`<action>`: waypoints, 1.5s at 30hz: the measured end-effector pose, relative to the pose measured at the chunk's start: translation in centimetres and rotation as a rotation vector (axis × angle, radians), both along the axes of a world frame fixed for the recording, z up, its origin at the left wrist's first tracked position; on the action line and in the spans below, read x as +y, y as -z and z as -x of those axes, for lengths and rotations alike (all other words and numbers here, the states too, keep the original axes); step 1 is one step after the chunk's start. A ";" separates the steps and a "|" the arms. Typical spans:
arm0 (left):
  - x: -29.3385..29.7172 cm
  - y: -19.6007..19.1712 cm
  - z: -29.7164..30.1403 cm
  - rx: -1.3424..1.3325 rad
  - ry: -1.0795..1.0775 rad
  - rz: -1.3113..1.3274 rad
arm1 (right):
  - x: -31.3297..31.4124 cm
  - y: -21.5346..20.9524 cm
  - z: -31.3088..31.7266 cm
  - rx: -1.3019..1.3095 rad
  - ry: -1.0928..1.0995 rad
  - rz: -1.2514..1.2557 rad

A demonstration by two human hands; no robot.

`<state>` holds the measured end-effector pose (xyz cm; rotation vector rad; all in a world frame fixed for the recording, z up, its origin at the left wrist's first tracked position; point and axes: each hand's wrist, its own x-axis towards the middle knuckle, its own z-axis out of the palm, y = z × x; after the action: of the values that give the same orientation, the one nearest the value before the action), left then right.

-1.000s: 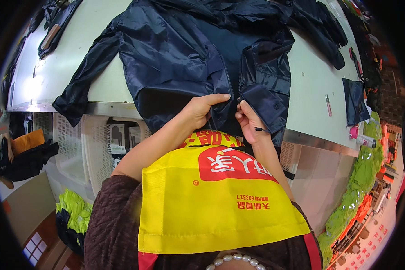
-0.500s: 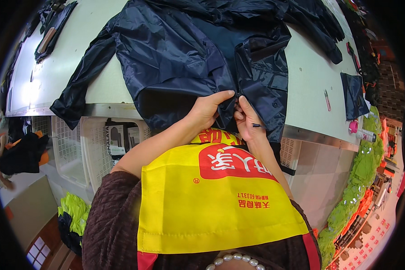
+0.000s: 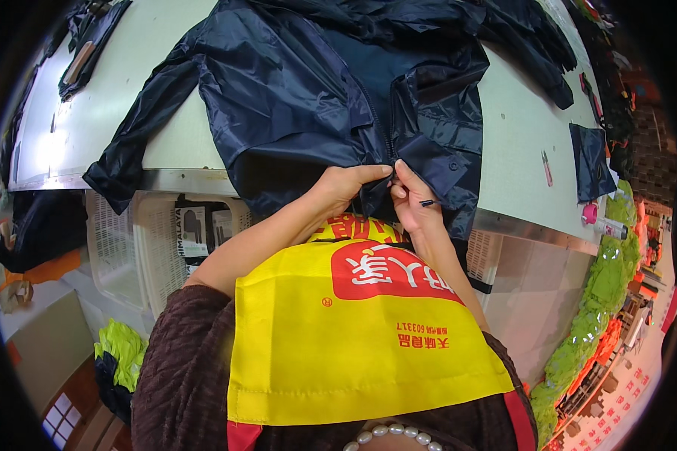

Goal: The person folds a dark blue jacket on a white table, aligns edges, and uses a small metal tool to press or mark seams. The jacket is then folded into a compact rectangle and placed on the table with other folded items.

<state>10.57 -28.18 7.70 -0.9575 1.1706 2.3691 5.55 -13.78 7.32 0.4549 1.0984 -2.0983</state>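
A shiny navy jacket [image 3: 278,113] lies spread with its front unfastened, its lower hem hanging over the table's near edge. At the bottom of the front zipper [image 3: 389,135], my left hand [image 3: 344,185] pinches the left edge, thumb on top. My right hand [image 3: 412,197] is closed on the right edge just beside it, the two thumbs almost touching. What lies between the fingertips is mostly hidden. A short dark stick-like thing [image 3: 427,203] shows at my right hand; its kind is unclear. A snap button [image 3: 453,166] sits on the jacket's turned-over right corner.
The pale table [image 3: 515,143] bears a small pinkish tool [image 3: 547,168], a dark cloth piece [image 3: 592,160] and a folded dark garment [image 3: 90,52]. White plastic baskets [image 3: 154,240] stand beneath. A bottle [image 3: 611,227] rests at the right edge, near a lime-green pile [image 3: 605,301].
Both hands have come slightly lower, toward me, with the zipper's bottom end. The jacket's right lower corner has folded over. At far left, a dark garment below the table has shifted.
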 end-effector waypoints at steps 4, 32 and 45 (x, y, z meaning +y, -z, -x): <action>-0.3 -0.9 0.3 0.065 -0.022 -0.144 | 0.4 -0.3 0.3 -0.102 -0.050 0.036; -2.4 0.1 -1.5 -0.133 -0.010 0.183 | -6.1 -3.1 16.9 1.937 -0.561 -0.787; -10.3 4.4 -4.9 0.112 0.192 0.986 | -11.3 -2.8 38.2 2.075 -0.207 -1.485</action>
<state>15.44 -38.45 3.34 -0.8874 2.4256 1.6437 -32.69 -25.11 10.15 -1.5809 3.2919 -0.4028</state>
